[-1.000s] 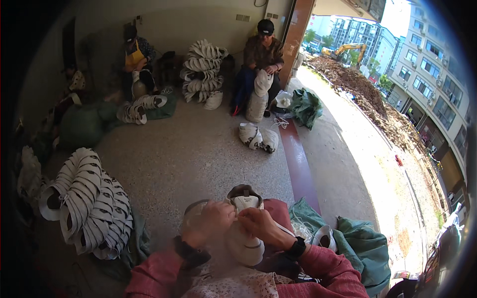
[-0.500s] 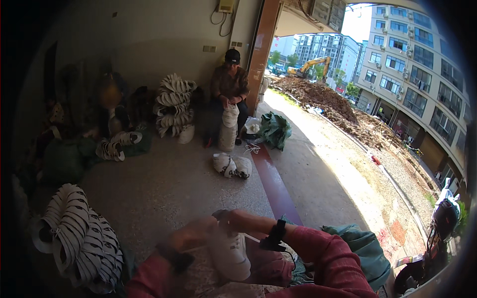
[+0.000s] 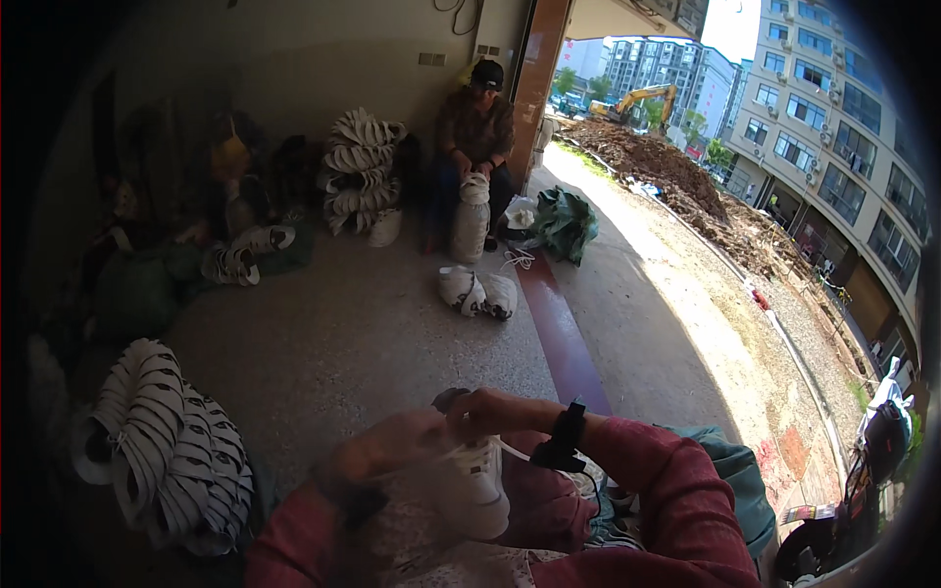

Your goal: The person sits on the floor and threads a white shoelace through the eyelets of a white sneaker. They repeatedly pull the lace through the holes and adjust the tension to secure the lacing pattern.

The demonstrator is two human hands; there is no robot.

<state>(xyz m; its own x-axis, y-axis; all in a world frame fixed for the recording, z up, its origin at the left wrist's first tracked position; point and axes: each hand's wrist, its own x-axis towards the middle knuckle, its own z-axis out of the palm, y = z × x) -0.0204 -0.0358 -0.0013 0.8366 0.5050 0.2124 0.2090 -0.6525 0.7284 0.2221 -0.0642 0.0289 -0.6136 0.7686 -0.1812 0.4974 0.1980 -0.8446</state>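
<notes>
We've got the white shoe (image 3: 477, 485) sitting in our lap, toe pointing down, and it looks like we're working the lace (image 3: 512, 451) near its top. Right hand (image 3: 487, 412) is pinched on the lace end above the collar; left hand (image 3: 387, 453) is blurry but seems to grip the shoe's side. Best bet here is probably keeping the shoe braced against the thigh and pulling the lace evenly so it doesn't twist. Stack of finished shoes (image 3: 162, 446) sits on the floor to our left, and another person (image 3: 474, 137) works by the wall.
</notes>
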